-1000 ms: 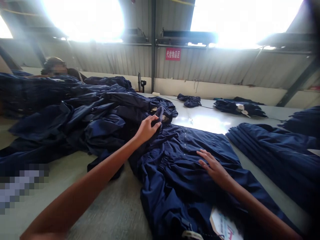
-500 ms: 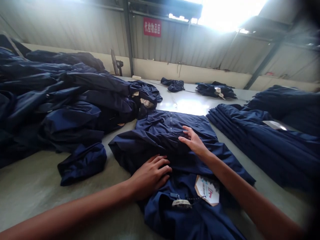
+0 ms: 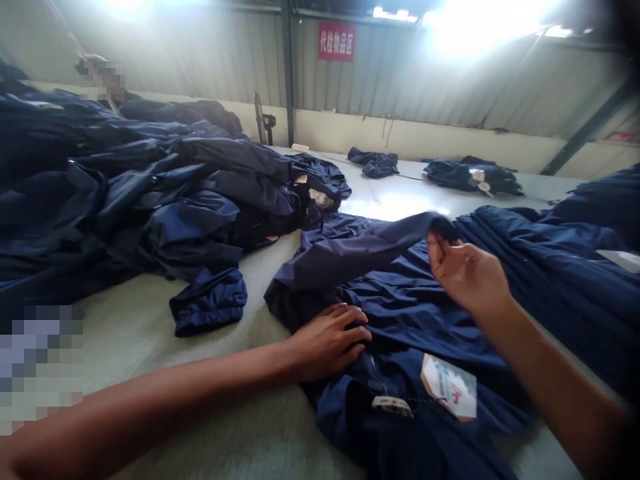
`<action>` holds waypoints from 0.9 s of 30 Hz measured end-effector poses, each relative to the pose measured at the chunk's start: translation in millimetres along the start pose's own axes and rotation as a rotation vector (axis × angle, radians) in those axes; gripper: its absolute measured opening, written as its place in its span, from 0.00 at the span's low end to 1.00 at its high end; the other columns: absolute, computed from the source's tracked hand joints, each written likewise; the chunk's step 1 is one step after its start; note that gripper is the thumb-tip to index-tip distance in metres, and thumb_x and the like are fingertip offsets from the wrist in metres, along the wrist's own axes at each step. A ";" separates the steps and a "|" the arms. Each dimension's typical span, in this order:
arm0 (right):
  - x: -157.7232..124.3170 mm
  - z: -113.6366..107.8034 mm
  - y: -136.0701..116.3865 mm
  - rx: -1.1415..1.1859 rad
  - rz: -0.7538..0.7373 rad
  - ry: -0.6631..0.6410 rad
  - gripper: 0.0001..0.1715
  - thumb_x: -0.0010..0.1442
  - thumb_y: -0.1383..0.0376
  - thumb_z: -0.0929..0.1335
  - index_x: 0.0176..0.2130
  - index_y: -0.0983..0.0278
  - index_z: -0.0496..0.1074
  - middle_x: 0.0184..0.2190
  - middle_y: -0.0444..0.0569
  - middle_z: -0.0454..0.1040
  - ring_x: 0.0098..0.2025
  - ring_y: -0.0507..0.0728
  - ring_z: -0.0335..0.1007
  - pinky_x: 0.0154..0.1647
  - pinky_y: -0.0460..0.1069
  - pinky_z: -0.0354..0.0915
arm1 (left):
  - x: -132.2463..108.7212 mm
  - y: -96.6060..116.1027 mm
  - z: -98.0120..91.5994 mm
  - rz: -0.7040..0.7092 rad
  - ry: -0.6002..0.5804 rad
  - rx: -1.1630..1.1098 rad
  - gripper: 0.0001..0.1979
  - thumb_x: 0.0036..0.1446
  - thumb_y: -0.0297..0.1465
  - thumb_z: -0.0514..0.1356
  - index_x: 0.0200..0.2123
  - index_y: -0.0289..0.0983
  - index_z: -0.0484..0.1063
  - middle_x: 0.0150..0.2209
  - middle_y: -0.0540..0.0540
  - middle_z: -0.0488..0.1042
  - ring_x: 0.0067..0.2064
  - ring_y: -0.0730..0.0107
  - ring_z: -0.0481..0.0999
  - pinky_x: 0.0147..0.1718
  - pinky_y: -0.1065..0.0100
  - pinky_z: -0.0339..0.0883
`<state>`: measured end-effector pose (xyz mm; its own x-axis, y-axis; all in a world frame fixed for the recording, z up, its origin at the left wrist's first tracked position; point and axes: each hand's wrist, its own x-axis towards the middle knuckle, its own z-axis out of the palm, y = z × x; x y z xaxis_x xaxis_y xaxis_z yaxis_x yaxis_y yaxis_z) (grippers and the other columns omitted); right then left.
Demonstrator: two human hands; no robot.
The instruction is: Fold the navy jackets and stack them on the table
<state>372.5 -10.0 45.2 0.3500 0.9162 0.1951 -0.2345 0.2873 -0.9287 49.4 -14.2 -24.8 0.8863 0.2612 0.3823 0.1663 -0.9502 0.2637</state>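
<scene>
A navy jacket (image 3: 400, 320) lies spread on the table in front of me, its collar end towards me. My right hand (image 3: 470, 273) is closed on the end of a jacket sleeve (image 3: 365, 250), holding it raised so that the sleeve stretches across the body. Palm down on the jacket's left part rests my left hand (image 3: 330, 343), fingers slightly apart. Near the collar are a white neck label (image 3: 393, 405) and a printed hang tag (image 3: 450, 387) on a beaded string.
A large heap of navy garments (image 3: 190, 180) covers the left side, one cuff (image 3: 210, 303) hanging towards me. Folded garments (image 3: 545, 267) are stacked at the right. Small bundles (image 3: 373, 162) lie farther back on the pale table (image 3: 265, 267). A fan (image 3: 264, 120) stands by the wall.
My right hand has closed on the sleeve end and lifted it up and to the right. My left hand stays on the jacket. The view has shifted a little left.
</scene>
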 end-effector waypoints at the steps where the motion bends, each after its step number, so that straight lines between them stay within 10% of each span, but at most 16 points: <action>1: 0.5 -0.1 -6.2 0.032 -0.042 0.014 0.15 0.51 0.68 0.72 0.40 0.53 0.73 0.53 0.43 0.80 0.57 0.59 0.77 0.50 0.56 0.78 | -0.3 1.4 -1.1 0.025 0.012 0.004 0.11 0.71 0.33 0.57 0.53 0.40 0.75 0.59 0.41 0.74 0.60 0.60 0.73 0.63 0.59 0.67; 8: -2.6 9.9 -21.1 -0.035 -0.252 0.115 0.17 0.51 0.64 0.80 0.37 0.56 0.72 0.31 0.38 0.76 0.36 0.54 0.77 0.41 0.52 0.75 | -3.1 -5.1 -41.8 -0.050 0.273 0.219 0.14 0.68 0.32 0.61 0.55 0.45 0.73 0.57 0.43 0.74 0.57 0.58 0.73 0.61 0.55 0.65; 13: 9.3 46.3 -47.4 -0.139 -0.273 -0.220 0.13 0.55 0.63 0.77 0.39 0.56 0.73 0.39 0.40 0.77 0.45 0.56 0.76 0.49 0.55 0.74 | 8.0 -53.1 -93.6 -0.292 0.307 -0.012 0.48 0.58 0.51 0.69 0.74 0.46 0.51 0.71 0.37 0.59 0.72 0.43 0.59 0.71 0.43 0.53; 21: 26.5 117.3 -47.7 -0.593 -0.392 -0.542 0.25 0.57 0.66 0.72 0.54 0.59 0.72 0.39 0.45 0.78 0.39 0.56 0.75 0.48 0.56 0.73 | 78.3 -58.9 -112.0 -0.206 0.342 -0.399 0.48 0.55 0.44 0.73 0.72 0.43 0.54 0.63 0.36 0.71 0.62 0.50 0.74 0.63 0.48 0.67; 27: 19.4 112.1 -28.2 -0.578 -0.365 -0.318 0.48 0.58 0.59 0.76 0.69 0.58 0.55 0.41 0.47 0.77 0.35 0.56 0.74 0.42 0.56 0.74 | 96.4 -83.7 -155.9 -0.297 0.461 -0.587 0.23 0.58 0.45 0.68 0.47 0.33 0.74 0.47 0.41 0.80 0.49 0.58 0.81 0.52 0.58 0.74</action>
